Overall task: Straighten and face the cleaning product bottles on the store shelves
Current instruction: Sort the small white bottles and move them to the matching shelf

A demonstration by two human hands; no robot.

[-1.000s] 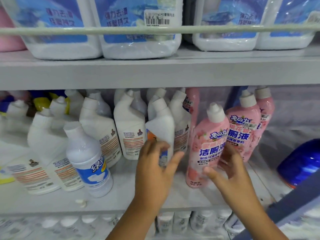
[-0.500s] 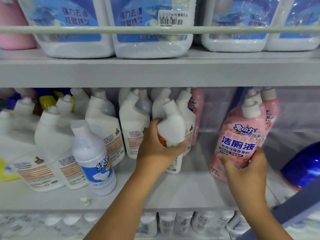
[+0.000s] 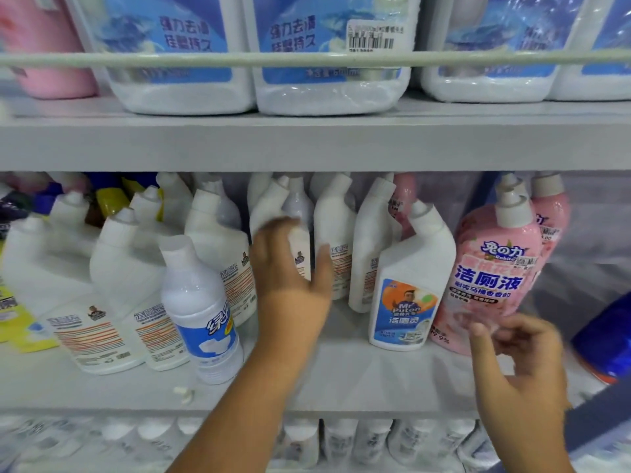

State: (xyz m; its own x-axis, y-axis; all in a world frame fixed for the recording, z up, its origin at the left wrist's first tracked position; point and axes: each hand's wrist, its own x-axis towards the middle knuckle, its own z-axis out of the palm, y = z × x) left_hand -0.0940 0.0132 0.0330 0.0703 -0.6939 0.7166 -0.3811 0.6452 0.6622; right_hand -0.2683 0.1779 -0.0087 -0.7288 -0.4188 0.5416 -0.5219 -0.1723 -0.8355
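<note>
Bottles of white cleaner point(image 3: 218, 254) crowd the middle shelf point(image 3: 341, 377), and one white bottle with a blue and orange label point(image 3: 408, 285) stands upright facing me, just beside the pink bottle point(image 3: 491, 278) on its right. My left hand point(image 3: 290, 285) reaches among the white bottles behind with fingers spread, though blur hides whether they touch any. My right hand point(image 3: 519, 356) hovers before the pink bottle's base, fingers loosely curled, holding nothing.
</note>
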